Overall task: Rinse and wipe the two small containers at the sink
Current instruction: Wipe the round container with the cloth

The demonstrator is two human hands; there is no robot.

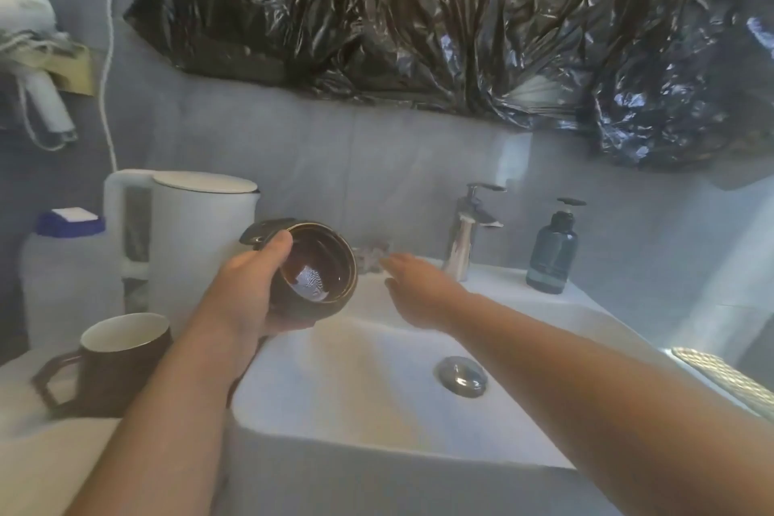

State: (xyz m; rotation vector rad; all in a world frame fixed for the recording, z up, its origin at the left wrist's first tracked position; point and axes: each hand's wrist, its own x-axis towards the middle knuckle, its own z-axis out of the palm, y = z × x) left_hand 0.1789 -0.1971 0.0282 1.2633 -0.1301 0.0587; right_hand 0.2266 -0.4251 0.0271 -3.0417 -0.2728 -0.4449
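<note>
My left hand [251,289] grips a dark brown mug [318,264] tilted on its side over the left rim of the white sink [377,381]; its mouth faces me and a little water lies inside. A second brown mug [113,360] with a pale inside stands upright on the counter at the left. My right hand [414,289] reaches with straight fingers over the basin toward a small crumpled clear thing [370,258] on the sink's back rim. It holds nothing. The chrome tap [465,239] stands just right of that hand.
A white kettle [197,239] stands behind the held mug, with a white jug with a blue cap [63,264] to its left. A dark soap pump bottle [553,251] sits right of the tap. Black plastic sheeting [460,21] hangs above. The sink's metal drain plug [463,375] is down.
</note>
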